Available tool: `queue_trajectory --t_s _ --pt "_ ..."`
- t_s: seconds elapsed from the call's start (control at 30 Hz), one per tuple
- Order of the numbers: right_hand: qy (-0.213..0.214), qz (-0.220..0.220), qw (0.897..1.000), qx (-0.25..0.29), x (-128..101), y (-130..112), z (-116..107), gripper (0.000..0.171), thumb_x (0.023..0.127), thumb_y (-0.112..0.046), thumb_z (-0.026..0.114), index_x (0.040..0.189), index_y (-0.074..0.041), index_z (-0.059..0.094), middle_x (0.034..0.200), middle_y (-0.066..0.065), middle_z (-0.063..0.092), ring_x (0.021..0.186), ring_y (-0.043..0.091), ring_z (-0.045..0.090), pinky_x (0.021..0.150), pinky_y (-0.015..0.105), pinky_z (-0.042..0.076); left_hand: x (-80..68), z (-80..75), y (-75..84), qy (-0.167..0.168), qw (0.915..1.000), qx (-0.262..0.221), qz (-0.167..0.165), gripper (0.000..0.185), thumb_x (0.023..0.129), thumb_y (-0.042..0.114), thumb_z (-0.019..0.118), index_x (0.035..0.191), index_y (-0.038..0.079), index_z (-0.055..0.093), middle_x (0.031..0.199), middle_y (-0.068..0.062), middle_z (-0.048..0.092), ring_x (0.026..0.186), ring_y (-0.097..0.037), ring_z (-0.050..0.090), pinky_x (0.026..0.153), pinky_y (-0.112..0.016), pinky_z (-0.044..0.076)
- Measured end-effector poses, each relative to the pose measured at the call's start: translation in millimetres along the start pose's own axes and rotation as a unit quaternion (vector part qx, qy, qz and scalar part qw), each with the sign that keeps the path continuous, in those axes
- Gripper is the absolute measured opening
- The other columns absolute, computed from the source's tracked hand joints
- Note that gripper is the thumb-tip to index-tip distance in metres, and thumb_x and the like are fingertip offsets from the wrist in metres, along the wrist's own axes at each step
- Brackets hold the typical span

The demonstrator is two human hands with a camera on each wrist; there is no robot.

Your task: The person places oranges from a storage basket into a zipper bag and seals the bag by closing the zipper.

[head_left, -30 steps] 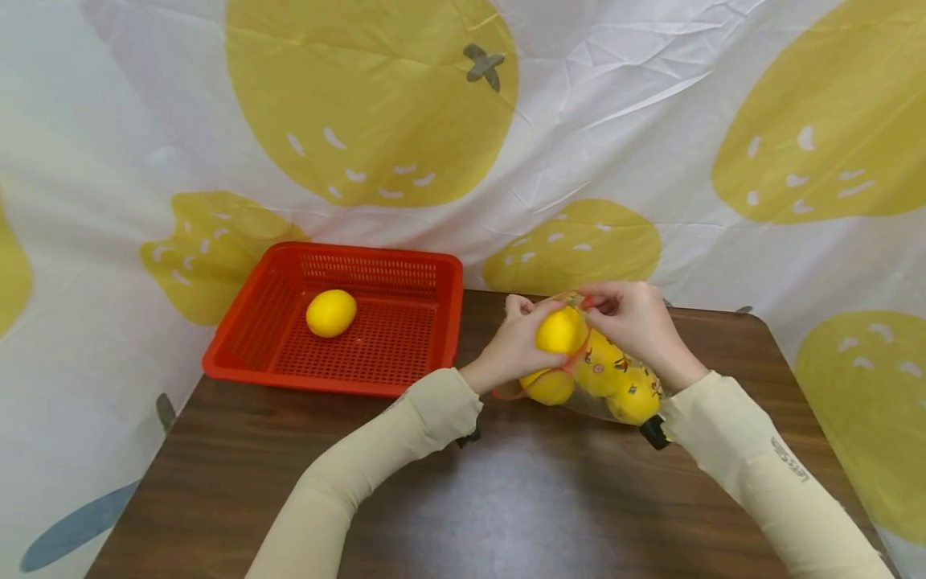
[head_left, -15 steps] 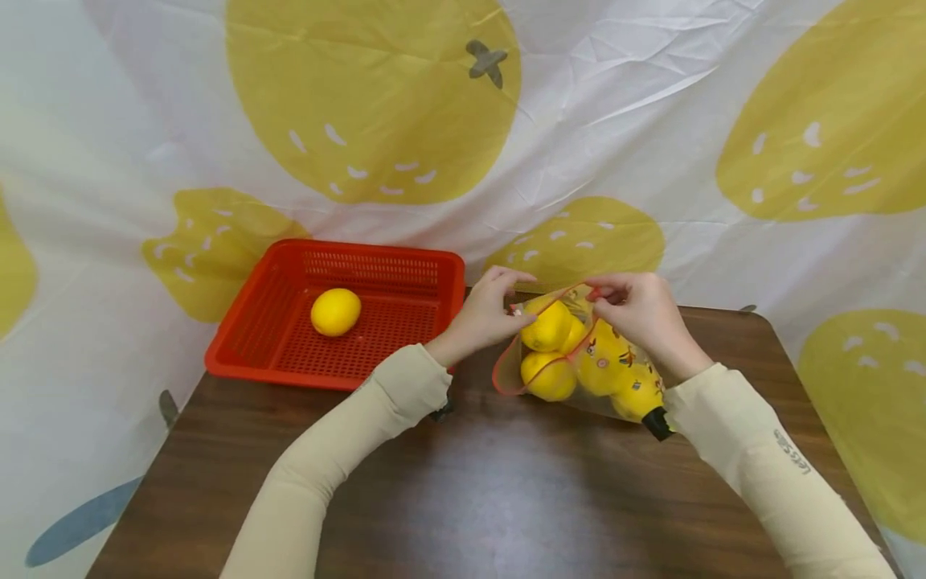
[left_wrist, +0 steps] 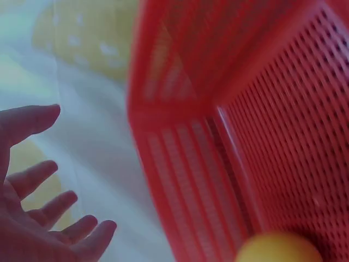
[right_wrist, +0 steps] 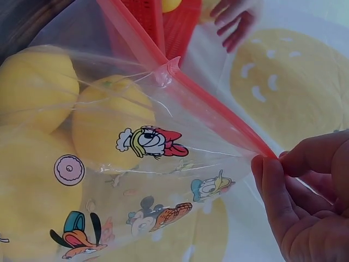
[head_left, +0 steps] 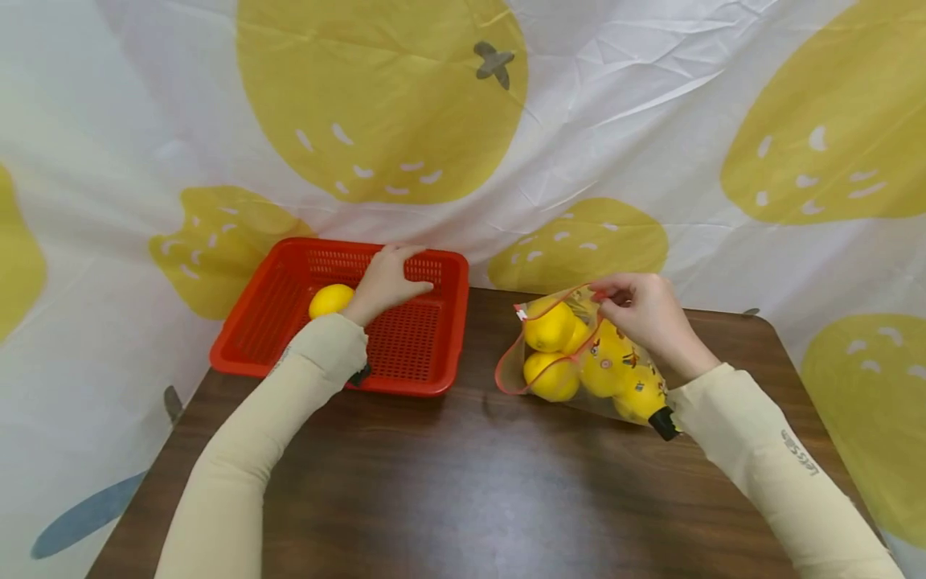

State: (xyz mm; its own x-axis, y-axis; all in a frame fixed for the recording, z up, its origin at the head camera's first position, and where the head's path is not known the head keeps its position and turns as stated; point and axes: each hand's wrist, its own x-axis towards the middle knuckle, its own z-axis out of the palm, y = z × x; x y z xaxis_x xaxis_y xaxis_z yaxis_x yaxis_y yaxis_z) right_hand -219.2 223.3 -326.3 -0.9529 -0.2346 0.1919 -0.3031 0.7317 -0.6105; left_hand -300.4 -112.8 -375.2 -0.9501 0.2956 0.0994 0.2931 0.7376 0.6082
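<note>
A red plastic basket (head_left: 275, 322) stands at the table's back left with one yellow lemon (head_left: 329, 299) in it. My left hand (head_left: 391, 275) is over the basket's far right part, fingers spread and holding nothing; the left wrist view shows the open left hand (left_wrist: 52, 215) beside the basket wall (left_wrist: 185, 158) and the lemon (left_wrist: 281, 250) at the bottom edge. A clear zip bag (head_left: 615, 366) with cartoon prints lies on the table with several lemons (head_left: 550, 375) inside. My right hand (head_left: 628, 304) pinches the bag's red rim (right_wrist: 218, 109) and holds its mouth open.
The brown wooden table (head_left: 470, 482) has bare room in front of the basket and bag. A white cloth with yellow fruit prints (head_left: 651, 121) hangs close behind the table's back edge. Both arms wear beige sleeves.
My left hand let go of the lemon at the bag's mouth and moved left to the basket, empty. The right hand stays pinched on the bag's rim.
</note>
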Motion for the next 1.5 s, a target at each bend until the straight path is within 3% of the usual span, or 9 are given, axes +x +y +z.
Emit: queue_trajectory --t_s 0.23,0.37,0.57,0.77,0.9,1.1,1.27,1.37,1.5 --pt "0.002 -0.001 1.0 -0.01 -2.7 0.3 -2.2 0.028 0.083 0.002 0.054 0.108 0.002 0.065 0.091 0.019 0.067 0.061 0.018 0.059 0.042 0.023 0.041 4.6 -10.6 -43.1 -0.021 0.9943 0.037 -0.097 0.071 0.081 0.026 0.066 0.14 0.005 0.033 0.14 -0.026 0.026 0.125 -0.046 0.026 0.097 -0.055 0.031" --pt "0.006 -0.004 1.0 -0.014 -4.7 3.0 -1.5 0.029 0.082 0.002 0.054 0.109 0.002 0.065 0.089 0.017 0.067 0.059 0.016 0.058 0.041 0.024 0.042 2.7 -12.3 -60.0 -0.024 0.9849 0.059 -0.161 0.076 0.081 0.028 0.066 0.143 0.008 0.026 0.142 -0.026 0.019 0.124 -0.054 0.021 0.091 -0.061 0.033" --pt "0.009 -0.006 1.0 -0.015 -7.5 3.8 -1.8 0.029 0.082 0.002 0.054 0.109 0.002 0.065 0.089 0.017 0.068 0.063 0.02 0.06 0.045 0.024 0.044 -3.6 -14.9 -72.4 -0.056 0.9679 0.062 -0.237 0.083 0.079 0.031 0.067 0.144 0.009 0.02 0.143 -0.028 0.013 0.124 -0.054 0.017 0.09 -0.065 0.03" --pt "0.007 -0.003 1.0 -0.02 -9.3 1.5 -2.8 0.028 0.083 0.001 0.055 0.109 0.0 0.065 0.089 0.015 0.068 0.061 0.017 0.059 0.047 0.025 0.045 -2.5 -16.7 -84.5 -0.102 0.957 0.083 -0.259 0.08 0.08 0.031 0.065 0.142 0.003 0.022 0.142 -0.032 0.012 0.117 -0.054 0.024 0.092 -0.059 0.033" --pt "0.003 -0.003 1.0 -0.017 -10.2 0.0 -1.9 0.029 0.083 0.001 0.054 0.109 0.0 0.065 0.09 0.015 0.068 0.061 0.02 0.06 0.045 0.025 0.044 -5.0 -18.9 -90.1 -0.131 0.9502 0.075 -0.273 0.077 0.081 0.03 0.063 0.142 0.003 0.024 0.142 -0.032 0.012 0.121 -0.053 0.023 0.095 -0.059 0.03" --pt "0.0 0.008 1.0 -0.003 -13.2 -3.7 0.3 0.028 0.083 0.001 0.054 0.109 0.0 0.065 0.091 0.017 0.068 0.066 0.028 0.061 0.044 0.024 0.043 -6.0 -17.6 -103.5 -0.156 0.9416 0.078 -0.288 0.073 0.081 0.027 0.064 0.139 0.001 0.029 0.136 -0.028 0.03 0.117 -0.044 0.034 0.096 -0.053 0.033" --pt "-0.001 0.012 1.0 -0.002 -14.2 -5.0 0.9 0.029 0.083 0.001 0.054 0.109 0.0 0.065 0.091 0.017 0.068 0.066 0.027 0.06 0.044 0.023 0.042 -1.5 -14.0 -116.1 -0.161 0.9408 0.083 -0.287 0.067 0.076 0.023 0.069 0.133 0.005 0.04 0.124 -0.024 0.043 0.102 -0.037 0.045 0.083 -0.046 0.042" --pt "-0.003 0.011 1.0 0.0 -13.9 -5.0 1.9 0.029 0.083 0.001 0.054 0.109 0.0 0.065 0.092 0.017 0.068 0.065 0.028 0.06 0.044 0.024 0.043 -4.1 -16.3 -111.3 -0.165 0.9392 0.086 -0.289 0.06 0.076 0.018 0.068 0.13 0.006 0.044 0.124 -0.024 0.043 0.102 -0.038 0.043 0.085 -0.047 0.041" --pt "-0.006 0.012 1.0 -0.001 -13.3 -3.6 2.9 0.029 0.083 0.0 0.054 0.11 -0.001 0.065 0.092 0.016 0.068 0.063 0.028 0.059 0.044 0.025 0.044 -13.1 -20.9 -94.6 -0.164 0.9349 0.051 -0.311 0.051 0.082 0.007 0.059 0.131 0.005 0.043 0.13 -0.023 0.039 0.109 -0.038 0.037 0.094 -0.05 0.035"
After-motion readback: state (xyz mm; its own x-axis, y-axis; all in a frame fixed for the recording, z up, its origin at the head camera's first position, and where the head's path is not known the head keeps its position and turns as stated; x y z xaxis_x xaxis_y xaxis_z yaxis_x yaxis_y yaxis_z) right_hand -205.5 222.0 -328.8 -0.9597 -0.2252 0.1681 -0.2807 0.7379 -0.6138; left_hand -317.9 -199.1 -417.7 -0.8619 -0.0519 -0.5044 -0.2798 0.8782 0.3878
